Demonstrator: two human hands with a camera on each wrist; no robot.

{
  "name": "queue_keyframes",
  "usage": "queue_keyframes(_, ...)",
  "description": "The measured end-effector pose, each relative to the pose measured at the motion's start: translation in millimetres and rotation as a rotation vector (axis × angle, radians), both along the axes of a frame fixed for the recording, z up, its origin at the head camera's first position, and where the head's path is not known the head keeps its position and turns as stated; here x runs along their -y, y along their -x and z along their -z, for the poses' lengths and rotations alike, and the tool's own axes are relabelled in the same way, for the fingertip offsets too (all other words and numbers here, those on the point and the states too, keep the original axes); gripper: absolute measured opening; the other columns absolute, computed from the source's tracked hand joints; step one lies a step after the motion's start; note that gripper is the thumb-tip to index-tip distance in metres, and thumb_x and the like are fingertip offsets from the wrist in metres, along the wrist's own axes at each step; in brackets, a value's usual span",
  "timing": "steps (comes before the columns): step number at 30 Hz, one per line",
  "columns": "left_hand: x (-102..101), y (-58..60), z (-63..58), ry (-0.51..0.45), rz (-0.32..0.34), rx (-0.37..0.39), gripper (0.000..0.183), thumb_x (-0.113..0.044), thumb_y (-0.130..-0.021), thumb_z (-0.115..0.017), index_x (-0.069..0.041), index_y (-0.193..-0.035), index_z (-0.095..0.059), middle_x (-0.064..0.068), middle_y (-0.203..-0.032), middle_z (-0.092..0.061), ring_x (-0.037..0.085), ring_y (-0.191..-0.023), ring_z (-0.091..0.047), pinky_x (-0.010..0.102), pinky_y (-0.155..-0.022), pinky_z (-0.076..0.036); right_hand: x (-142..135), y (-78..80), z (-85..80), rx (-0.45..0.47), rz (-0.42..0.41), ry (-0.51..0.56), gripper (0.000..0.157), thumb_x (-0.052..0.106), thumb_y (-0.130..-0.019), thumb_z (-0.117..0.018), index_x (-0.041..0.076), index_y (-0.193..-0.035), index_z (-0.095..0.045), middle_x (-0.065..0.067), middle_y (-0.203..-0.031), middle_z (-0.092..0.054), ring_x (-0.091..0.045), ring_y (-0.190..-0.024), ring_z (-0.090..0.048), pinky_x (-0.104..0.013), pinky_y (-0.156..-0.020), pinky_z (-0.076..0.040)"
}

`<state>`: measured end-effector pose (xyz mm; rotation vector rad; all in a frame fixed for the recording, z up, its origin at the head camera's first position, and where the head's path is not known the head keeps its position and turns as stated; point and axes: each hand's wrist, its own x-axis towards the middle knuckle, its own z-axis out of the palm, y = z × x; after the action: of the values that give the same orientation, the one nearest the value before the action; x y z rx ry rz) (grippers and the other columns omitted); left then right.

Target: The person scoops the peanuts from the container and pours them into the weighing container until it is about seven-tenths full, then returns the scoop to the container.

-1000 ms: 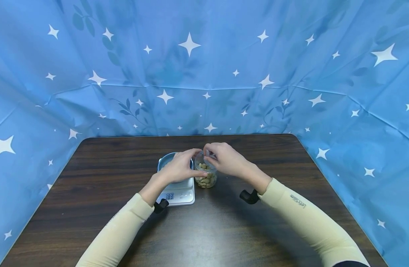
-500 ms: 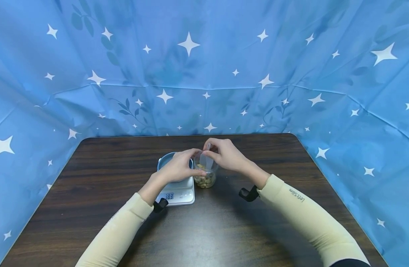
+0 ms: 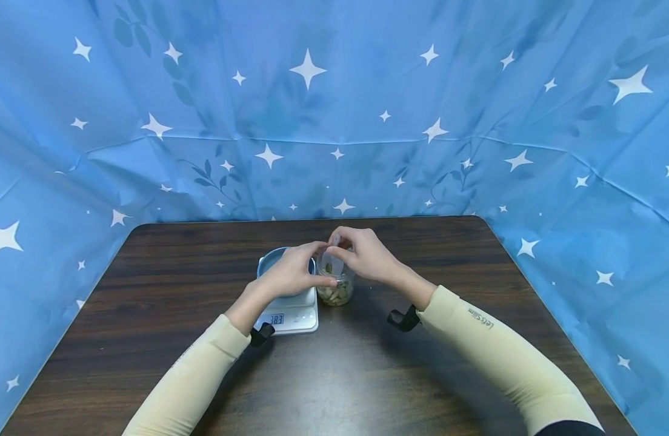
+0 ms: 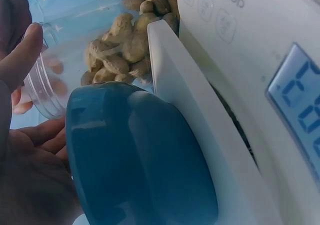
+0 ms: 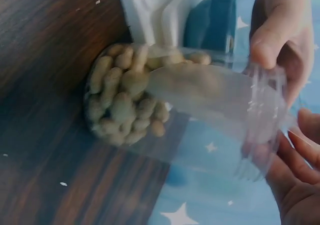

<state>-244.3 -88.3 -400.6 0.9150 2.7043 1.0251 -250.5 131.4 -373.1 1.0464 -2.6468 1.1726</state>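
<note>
A clear jar (image 5: 205, 147) holds unshelled peanuts (image 5: 125, 105) in its lower part and stands on the table. My left hand (image 3: 292, 274) grips the jar near its rim, thumb on the near side and fingers on the far side. From above, my right hand (image 3: 368, 255) pinches a translucent scoop (image 5: 195, 85) at the jar's mouth. In the right wrist view the scoop's blade lies inside the jar, its tip among the peanuts. Left of the jar, a blue bowl (image 4: 135, 155) sits on a white kitchen scale (image 3: 299, 322), partly hidden by my left hand.
The scale's display (image 3: 277, 319) shows digits like 383; a decimal point is hard to make out. Jar and scale stand close together on the dark wooden table (image 3: 411, 387). Behind the table hangs a blue star-patterned cloth (image 3: 362, 169).
My right hand first rises slightly, then shifts a little left with the scoop, whose blade shows more plainly inside the jar. My left hand keeps its grip, and the display looks the same.
</note>
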Motion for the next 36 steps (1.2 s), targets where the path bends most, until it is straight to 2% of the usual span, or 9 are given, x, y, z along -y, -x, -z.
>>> queue_keyframes(5, -1, -0.8, -0.6, -0.013, -0.006, 0.004, 0.077, -0.044, -0.087, -0.083, -0.007, -0.146, -0.052, 0.007, -0.128, -0.065, 0.021, -0.113, -0.062, 0.043, -0.09, -0.052, -7, -1.2, 0.3, 0.083, 0.132, 0.11, 0.011, 0.021, -0.104, -0.065, 0.012, -0.105, -0.07, -0.004, -0.087, -0.069, -0.021, -0.075, -0.068, -0.036, -0.065, -0.054)
queue_keyframes(9, -1, -0.7, -1.5, -0.012, -0.017, 0.001, 0.076, -0.046, -0.086, -0.084, -0.008, -0.145, -0.054, 0.003, -0.125, -0.065, 0.02, -0.112, -0.062, 0.043, -0.09, -0.052, -15, 0.1, -1.1, 0.227, 0.176, 0.26, 0.016, 0.022, -0.104, -0.064, 0.006, -0.108, -0.069, -0.009, -0.1, -0.07, -0.024, -0.089, -0.072, -0.035, -0.074, -0.06)
queue_keyframes(11, -1, -0.7, -2.0, -0.004, -0.019, 0.005, 0.077, -0.047, -0.086, -0.083, -0.009, -0.145, -0.054, 0.002, -0.126, -0.065, 0.019, -0.114, -0.061, 0.043, -0.092, -0.051, -17, 0.1, 0.7, 0.268, 0.18, 0.315, 0.017, 0.02, -0.104, -0.064, 0.004, -0.108, -0.068, -0.011, -0.105, -0.07, -0.024, -0.097, -0.072, -0.034, -0.078, -0.06)
queue_keyframes(13, -1, -0.7, -2.2, 0.003, -0.019, 0.012, 0.078, -0.048, -0.086, -0.082, -0.008, -0.146, -0.053, 0.003, -0.127, -0.065, 0.02, -0.114, -0.061, 0.043, -0.092, -0.051, -17, -1.5, 3.0, 0.248, 0.176, 0.317, 0.017, 0.02, -0.104, -0.064, 0.004, -0.108, -0.068, -0.011, -0.103, -0.07, -0.024, -0.094, -0.072, -0.033, -0.077, -0.06)
queue_keyframes(18, 0, -1.2, -3.0, 0.018, -0.017, 0.011, 0.078, -0.047, -0.087, -0.082, -0.007, -0.147, -0.051, 0.006, -0.126, -0.064, 0.02, -0.11, -0.062, 0.043, -0.089, -0.052, -8, -9.7, 8.1, 0.082, 0.146, 0.202, 0.014, 0.023, -0.104, -0.065, 0.01, -0.108, -0.07, -0.005, -0.089, -0.069, -0.018, -0.075, -0.068, -0.036, -0.065, -0.055)
queue_keyframes(21, -1, -0.7, -2.6, 0.015, -0.015, 0.007, 0.078, -0.046, -0.088, -0.082, -0.007, -0.147, -0.051, 0.004, -0.124, -0.065, 0.019, -0.107, -0.062, 0.041, -0.087, -0.053, -4, -10.8, 10.5, 0.069, 0.166, 0.202, 0.013, 0.024, -0.104, -0.065, 0.012, -0.107, -0.07, -0.004, -0.089, -0.07, -0.016, -0.073, -0.068, -0.038, -0.064, -0.055)
queue_keyframes(25, -1, 0.2, -1.5, 0.013, -0.016, 0.01, 0.079, -0.047, -0.087, -0.082, -0.007, -0.147, -0.051, 0.003, -0.125, -0.065, 0.018, -0.108, -0.063, 0.041, -0.089, -0.053, -10, -9.1, 10.8, 0.189, 0.209, 0.361, 0.016, 0.02, -0.105, -0.063, 0.005, -0.108, -0.068, -0.012, -0.099, -0.071, -0.023, -0.089, -0.072, -0.038, -0.075, -0.06)
queue_keyframes(29, 0, 0.4, -2.2, 0.025, -0.022, 0.018, 0.083, -0.049, -0.087, -0.082, -0.007, -0.15, -0.049, 0.005, -0.133, -0.063, 0.021, -0.117, -0.061, 0.045, -0.095, -0.051, -17, -7.7, 12.5, 0.325, 0.208, 0.553, 0.02, 0.013, -0.105, -0.061, -0.006, -0.112, -0.064, -0.022, -0.11, -0.068, -0.033, -0.103, -0.07, -0.038, -0.084, -0.059)
queue_keyframes(36, -1, -1.0, -3.8, 0.034, -0.024, 0.025, 0.085, -0.051, -0.087, -0.081, -0.007, -0.151, -0.047, 0.006, -0.136, -0.061, 0.022, -0.12, -0.061, 0.045, -0.098, -0.05, -22, -11.6, 22.1, 0.37, 0.262, 0.676, 0.023, 0.01, -0.106, -0.059, -0.009, -0.118, -0.06, -0.025, -0.114, -0.064, -0.026, -0.105, -0.069, -0.039, -0.086, -0.058)
